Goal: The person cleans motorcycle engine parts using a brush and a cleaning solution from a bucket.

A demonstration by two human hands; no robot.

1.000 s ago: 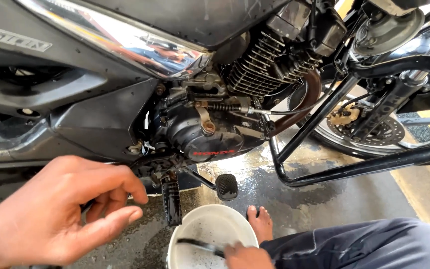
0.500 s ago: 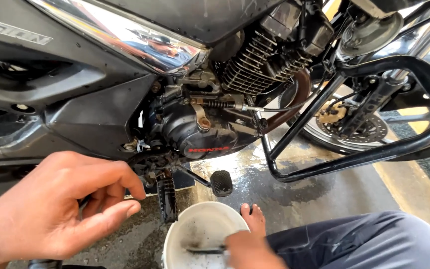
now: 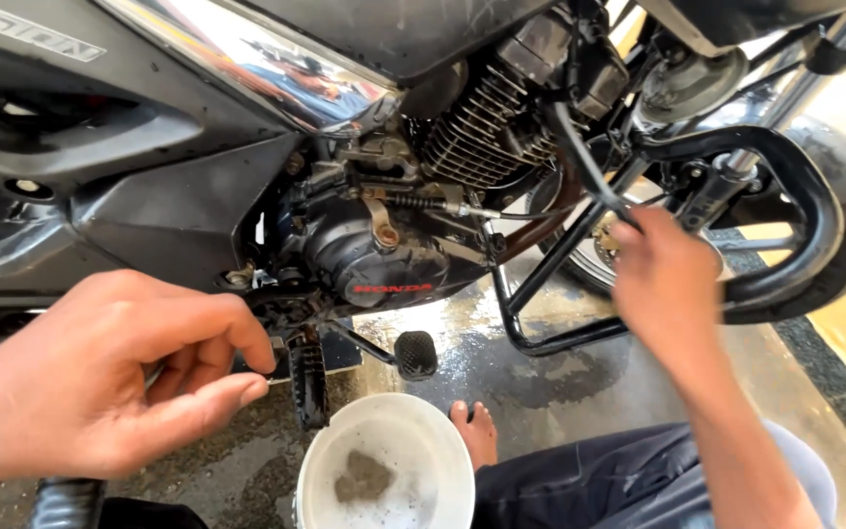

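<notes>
Head view shows a motorcycle engine (image 3: pixel 384 260) in the middle of the frame. At lower left the left hand (image 3: pixel 100 377) is curled, thumb and forefinger pinched together just beside the footpeg (image 3: pixel 307 377); whether something small sits in this grip I cannot tell. At right the right hand (image 3: pixel 663 279) is raised in front of the black guard bar (image 3: pixel 785 167), fingers loosely open, near a black cable (image 3: pixel 580 147); touching or not is unclear. At bottom centre a white bucket (image 3: pixel 317 465) stands on the wet floor (image 3: pixel 540 382), just beside a bare foot (image 3: pixel 477 431).
</notes>
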